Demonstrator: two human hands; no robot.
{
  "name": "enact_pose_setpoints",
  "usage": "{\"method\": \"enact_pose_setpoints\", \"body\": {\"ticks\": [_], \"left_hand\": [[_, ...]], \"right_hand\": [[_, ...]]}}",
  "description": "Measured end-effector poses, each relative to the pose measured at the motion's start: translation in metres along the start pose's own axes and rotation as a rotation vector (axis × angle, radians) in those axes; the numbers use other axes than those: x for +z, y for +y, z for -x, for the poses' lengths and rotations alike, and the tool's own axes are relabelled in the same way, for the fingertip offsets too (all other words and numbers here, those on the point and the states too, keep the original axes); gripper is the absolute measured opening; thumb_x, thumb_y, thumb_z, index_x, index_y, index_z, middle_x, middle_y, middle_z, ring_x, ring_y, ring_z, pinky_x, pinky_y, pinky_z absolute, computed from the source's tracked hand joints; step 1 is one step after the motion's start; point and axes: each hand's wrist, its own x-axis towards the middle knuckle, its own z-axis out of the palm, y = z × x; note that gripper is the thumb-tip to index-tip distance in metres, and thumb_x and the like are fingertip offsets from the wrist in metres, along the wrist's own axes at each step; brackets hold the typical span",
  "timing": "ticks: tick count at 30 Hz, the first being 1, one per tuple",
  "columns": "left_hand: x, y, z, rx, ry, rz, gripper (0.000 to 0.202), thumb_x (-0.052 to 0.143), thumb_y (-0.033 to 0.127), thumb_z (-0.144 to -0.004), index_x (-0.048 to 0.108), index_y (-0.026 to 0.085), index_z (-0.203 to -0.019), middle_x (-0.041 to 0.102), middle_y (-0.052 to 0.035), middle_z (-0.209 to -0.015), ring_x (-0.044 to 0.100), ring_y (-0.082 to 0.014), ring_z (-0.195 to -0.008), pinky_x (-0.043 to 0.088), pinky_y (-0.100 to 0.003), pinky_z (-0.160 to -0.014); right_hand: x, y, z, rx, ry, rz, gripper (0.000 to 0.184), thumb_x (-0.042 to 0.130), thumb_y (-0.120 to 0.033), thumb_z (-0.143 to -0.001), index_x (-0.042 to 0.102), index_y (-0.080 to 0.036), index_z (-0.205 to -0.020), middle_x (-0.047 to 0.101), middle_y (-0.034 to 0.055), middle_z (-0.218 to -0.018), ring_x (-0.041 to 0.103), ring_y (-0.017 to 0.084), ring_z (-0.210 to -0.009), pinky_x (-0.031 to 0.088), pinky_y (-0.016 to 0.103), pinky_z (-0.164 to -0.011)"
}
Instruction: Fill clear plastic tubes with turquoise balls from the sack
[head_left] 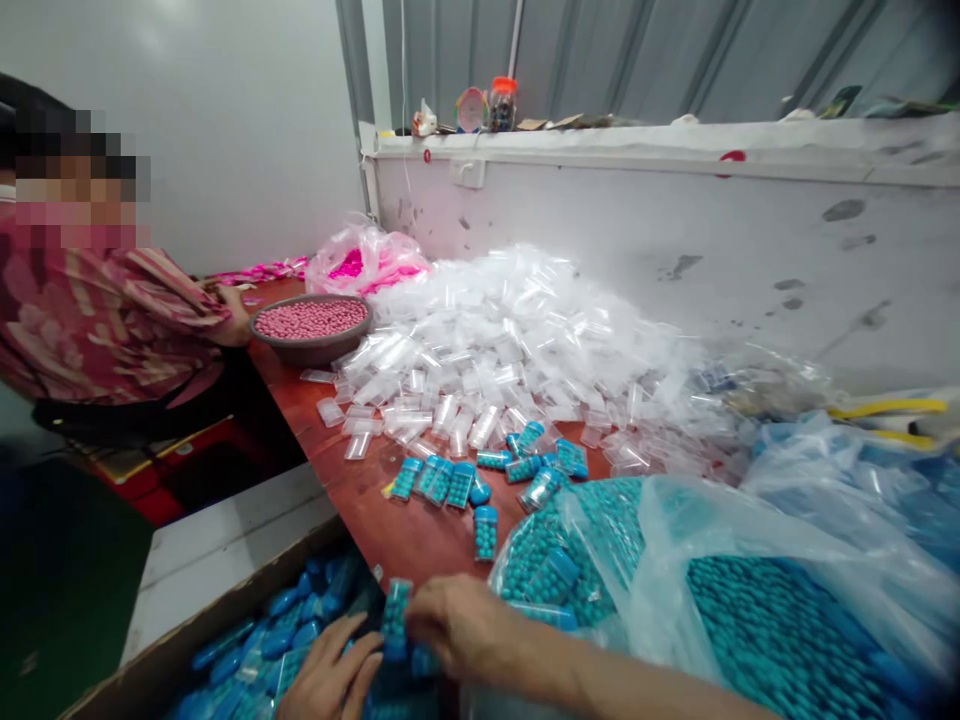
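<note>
A small clear plastic bottle of teal beads (397, 612) with a blue cap at its lower end is pinched in the fingers of my right hand (461, 625), above the table's front edge. My left hand (334, 672) is beside it, fingers stretched and slightly apart, over a cardboard box (172, 650) of blue-capped bottles (279, 640). Its fingertips are close to the held bottle; whether they touch I cannot tell. Several filled bottles (460, 484) lie on the red-brown table (375, 520). By my right forearm, an open plastic bag (660, 520) holds loose teal beads (780, 640).
A big heap of clear empty bottles (495, 330) covers the table's back. A bowl (360, 335) of pink beads and a pink bag (375, 258) stand at the far left. Another person (105, 310) sits there. Blue plastic bags (840, 480) lie at right.
</note>
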Motion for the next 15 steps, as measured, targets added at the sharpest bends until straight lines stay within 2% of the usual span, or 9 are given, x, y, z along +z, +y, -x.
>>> {"method": "enact_pose_setpoints", "body": {"ticks": [1, 3, 5, 7, 9, 11, 13, 15], "left_hand": [[-0.003, -0.002, 0.002, -0.016, 0.024, -0.029, 0.021, 0.047, 0.04, -0.08, 0.064, 0.029, -0.085, 0.068, -0.0016, -0.089, 0.064, -0.0199, -0.082, 0.056, -0.029, -0.066], [-0.001, -0.004, -0.01, -0.051, 0.046, -0.055, 0.022, 0.047, 0.039, -0.08, 0.064, 0.026, -0.087, 0.067, -0.0037, -0.091, 0.063, -0.0209, -0.084, 0.055, -0.032, -0.07], [0.01, -0.004, -0.043, -0.092, 0.027, -0.034, 0.026, 0.045, 0.035, -0.082, 0.062, 0.022, -0.097, 0.064, -0.0077, -0.099, 0.06, -0.0211, -0.093, 0.052, -0.034, -0.079], [0.028, -0.005, -0.087, -0.092, -0.036, -0.007, 0.034, 0.041, 0.032, -0.084, 0.057, 0.017, -0.11, 0.058, -0.0114, -0.112, 0.053, -0.0223, -0.105, 0.046, -0.037, -0.089], [0.049, -0.008, -0.128, -0.099, -0.133, -0.013, 0.039, 0.039, 0.033, -0.084, 0.051, 0.017, -0.118, 0.05, -0.0128, -0.125, 0.043, -0.0265, -0.117, 0.04, -0.043, -0.094], [0.066, -0.013, -0.154, -0.107, -0.255, -0.023, 0.039, 0.039, 0.036, -0.085, 0.052, 0.02, -0.118, 0.05, -0.0112, -0.125, 0.039, -0.0287, -0.119, 0.038, -0.047, -0.093], [0.073, -0.019, -0.162, -0.07, -0.34, -0.009, 0.036, 0.036, 0.036, -0.086, 0.056, 0.024, -0.112, 0.054, -0.008, -0.121, 0.04, -0.0278, -0.117, 0.037, -0.048, -0.092], [0.072, -0.024, -0.158, -0.008, -0.377, -0.001, 0.032, 0.036, 0.037, -0.086, 0.062, 0.027, -0.102, 0.055, -0.0058, -0.119, 0.041, -0.0271, -0.116, 0.036, -0.047, -0.091]], "right_hand": [[-0.011, 0.008, -0.005, 0.054, 0.042, 0.07, 0.02, 0.049, -0.016, -0.076, 0.06, -0.023, -0.091, 0.062, 0.0024, -0.093, 0.056, 0.016, -0.087, 0.041, 0.024, -0.076], [-0.034, 0.03, -0.018, 0.216, 0.201, 0.214, 0.025, 0.05, -0.02, -0.078, 0.057, -0.022, -0.102, 0.057, 0.0077, -0.108, 0.05, 0.02, -0.1, 0.038, 0.032, -0.085], [-0.051, 0.051, -0.029, 0.386, 0.269, 0.272, 0.039, 0.054, -0.024, -0.076, 0.048, -0.02, -0.115, 0.047, 0.0121, -0.122, 0.042, 0.025, -0.111, 0.034, 0.04, -0.09], [-0.054, 0.062, -0.038, 0.45, 0.248, 0.21, 0.052, 0.054, -0.023, -0.076, 0.037, -0.018, -0.125, 0.041, 0.0141, -0.127, 0.039, 0.025, -0.115, 0.033, 0.04, -0.091], [-0.043, 0.06, -0.041, 0.446, 0.235, 0.124, 0.06, 0.054, -0.019, -0.076, 0.029, -0.016, -0.13, 0.038, 0.0152, -0.129, 0.039, 0.024, -0.115, 0.033, 0.038, -0.092], [-0.024, 0.045, -0.041, 0.398, 0.244, 0.06, 0.064, 0.056, -0.016, -0.073, 0.028, -0.014, -0.13, 0.039, 0.0154, -0.127, 0.039, 0.024, -0.114, 0.032, 0.037, -0.093], [-0.008, 0.026, -0.036, 0.299, 0.217, 0.007, 0.062, 0.057, -0.015, -0.07, 0.033, -0.014, -0.127, 0.042, 0.0138, -0.123, 0.041, 0.023, -0.111, 0.034, 0.036, -0.091], [-0.005, 0.011, -0.024, 0.161, 0.143, -0.044, 0.049, 0.056, -0.018, -0.072, 0.043, -0.018, -0.118, 0.05, 0.0086, -0.114, 0.047, 0.021, -0.102, 0.038, 0.032, -0.086]]}}
